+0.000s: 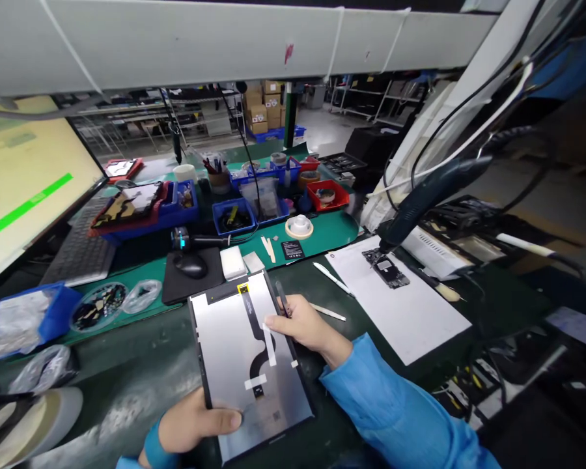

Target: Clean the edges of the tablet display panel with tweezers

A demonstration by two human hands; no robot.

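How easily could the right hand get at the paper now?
Probably yes, once free: the right hand holds the panel, but nothing tall appears to stand between it and the paper, only white sticks lying flat.

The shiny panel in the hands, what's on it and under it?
On the panel: a black ribbon, white tape, and thumbs of the left hand and right hand. The panel covers whatever is right underneath, so that can't be seen.

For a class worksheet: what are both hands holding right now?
Left hand: closed, holding the panel.
Right hand: closed, holding the panel and a slim dark tool.
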